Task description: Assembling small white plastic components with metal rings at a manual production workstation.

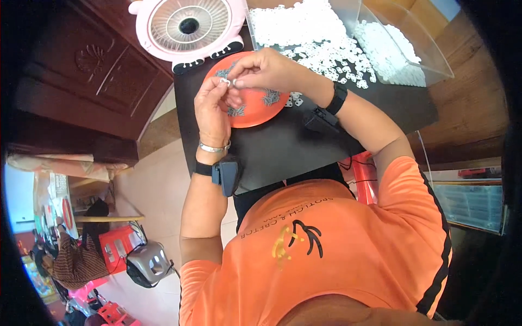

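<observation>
Left hand (213,101): thumb and forefinger pinch small white plastic clip (224,81) above orange dish (252,113); long axis unclear. Right hand (267,70): fingertips just beside clip, at its 3 o'clock; whether pinching anything, cannot tell.

From far off, I see room to slide over the black table (288,155), between the right hand (272,70) and the orange shirt (348,244). Past the left hand (211,106), the pink fan (190,24) (it's big!) blocks me; beyond the right, clear bins (430,46) do.
</observation>
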`<state>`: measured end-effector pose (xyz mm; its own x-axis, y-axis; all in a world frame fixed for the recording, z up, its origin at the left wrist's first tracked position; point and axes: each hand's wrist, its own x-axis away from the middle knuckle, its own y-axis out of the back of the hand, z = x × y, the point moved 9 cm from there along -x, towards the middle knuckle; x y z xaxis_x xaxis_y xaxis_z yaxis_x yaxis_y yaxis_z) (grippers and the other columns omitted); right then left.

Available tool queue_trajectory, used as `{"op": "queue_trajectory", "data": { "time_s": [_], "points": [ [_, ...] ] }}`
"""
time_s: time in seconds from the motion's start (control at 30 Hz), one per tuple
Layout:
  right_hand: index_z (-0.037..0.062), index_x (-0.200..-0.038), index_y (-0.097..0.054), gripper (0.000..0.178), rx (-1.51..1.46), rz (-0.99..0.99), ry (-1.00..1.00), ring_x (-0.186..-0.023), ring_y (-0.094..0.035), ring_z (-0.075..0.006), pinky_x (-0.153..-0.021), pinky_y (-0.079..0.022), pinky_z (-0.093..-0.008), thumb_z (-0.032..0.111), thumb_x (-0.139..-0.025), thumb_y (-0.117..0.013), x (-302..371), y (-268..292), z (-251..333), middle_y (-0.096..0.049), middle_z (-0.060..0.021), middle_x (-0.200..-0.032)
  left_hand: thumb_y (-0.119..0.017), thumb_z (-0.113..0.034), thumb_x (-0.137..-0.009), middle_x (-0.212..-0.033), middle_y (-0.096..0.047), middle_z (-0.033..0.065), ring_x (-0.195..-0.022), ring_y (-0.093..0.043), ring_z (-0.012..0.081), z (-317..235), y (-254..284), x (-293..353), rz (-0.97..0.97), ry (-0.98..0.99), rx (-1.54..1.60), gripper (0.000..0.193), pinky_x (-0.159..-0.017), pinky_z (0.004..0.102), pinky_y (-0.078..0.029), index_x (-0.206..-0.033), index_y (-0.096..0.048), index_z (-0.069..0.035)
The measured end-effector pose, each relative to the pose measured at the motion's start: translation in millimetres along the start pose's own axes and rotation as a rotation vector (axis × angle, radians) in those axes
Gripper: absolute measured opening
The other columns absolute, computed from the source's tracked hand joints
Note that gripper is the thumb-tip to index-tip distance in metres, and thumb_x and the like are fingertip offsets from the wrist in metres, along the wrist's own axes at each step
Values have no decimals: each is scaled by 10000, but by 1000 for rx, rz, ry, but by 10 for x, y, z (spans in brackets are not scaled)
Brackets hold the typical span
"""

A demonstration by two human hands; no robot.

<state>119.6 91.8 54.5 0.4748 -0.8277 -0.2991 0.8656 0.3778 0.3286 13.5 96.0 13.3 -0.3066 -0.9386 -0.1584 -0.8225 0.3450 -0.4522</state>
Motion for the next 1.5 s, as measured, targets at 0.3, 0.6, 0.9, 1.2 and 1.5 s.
{"op": "queue_trajectory", "data": {
  "time_s": [0.3,0.6,0.9,1.2,1.5],
  "points": [
    [31,-992,-634,181,-139,16,-118,-597,-499,-39,-540,-416,-180,130,-843,-607,-17,-24,-334,-606,8,-762,-443,-89,-855,-678,-574,106,-565,-530,163,140,11,-56,104,76,164,118,-574,261,-455,-790,-504,-10],
    [44,-990,-641,186,-200,-9,-177,-585,-500,-36,-534,-417,-173,159,-847,-614,-8,-16,-460,-608,6,-759,-438,-80,-854,-675,-574,105,-570,-535,163,161,-29,-54,119,92,180,116,-574,253,-452,-796,-509,-7],
    [12,-997,-637,194,-267,-174,-182,-663,-574,-59,-587,-483,-194,129,-845,-613,0,133,-468,-629,-16,-787,-473,-72,-860,-648,-562,44,-534,-503,106,90,77,14,-100,21,-116,107,-530,220,-424,-785,-534,-25],
    [-13,-995,-631,214,-267,-165,-111,-678,-570,-63,-602,-489,-199,122,-830,-626,3,144,-346,-633,-35,-798,-501,-92,-862,-629,-530,7,-509,-458,72,130,42,55,-142,68,-273,110,-488,197,-369,-766,-537,-52],
    [-7,-984,-633,203,-169,-162,-93,-686,-570,-65,-600,-487,-205,125,-831,-622,8,153,-285,-627,-33,-790,-499,-92,-857,-625,-516,4,-510,-448,75,149,43,47,-138,76,-292,127,-482,207,-367,-740,-526,-53]
  ]
}}
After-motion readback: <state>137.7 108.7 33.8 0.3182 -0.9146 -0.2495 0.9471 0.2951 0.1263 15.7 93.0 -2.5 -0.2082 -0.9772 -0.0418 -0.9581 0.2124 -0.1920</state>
